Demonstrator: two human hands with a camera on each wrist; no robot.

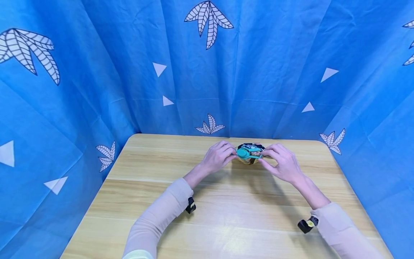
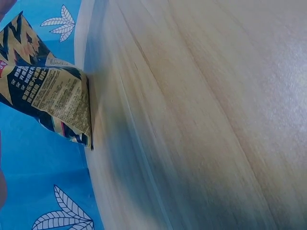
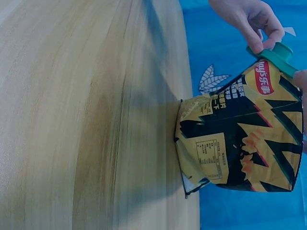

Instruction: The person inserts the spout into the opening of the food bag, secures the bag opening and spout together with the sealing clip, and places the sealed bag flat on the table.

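Observation:
A black-and-gold chip bag (image 3: 216, 139) with a red logo stands on the table near its far edge. Across its top lies a teal bag clip (image 1: 243, 153) with a round knob, its two arms spread apart toward the right. My left hand (image 1: 220, 157) pinches the clip's knob end between thumb and fingers. At the other end, my right hand (image 1: 280, 162) pinches the tips of the arms at the bag's top. From the left wrist, the printed side of the bag (image 2: 53, 96) shows, while the clip is out of frame.
The wooden table (image 1: 200, 223) has rounded far corners. A blue curtain (image 1: 200, 82) with white leaves and triangles hangs behind it and along both sides. Each forearm carries a small black camera at the sleeve cuff.

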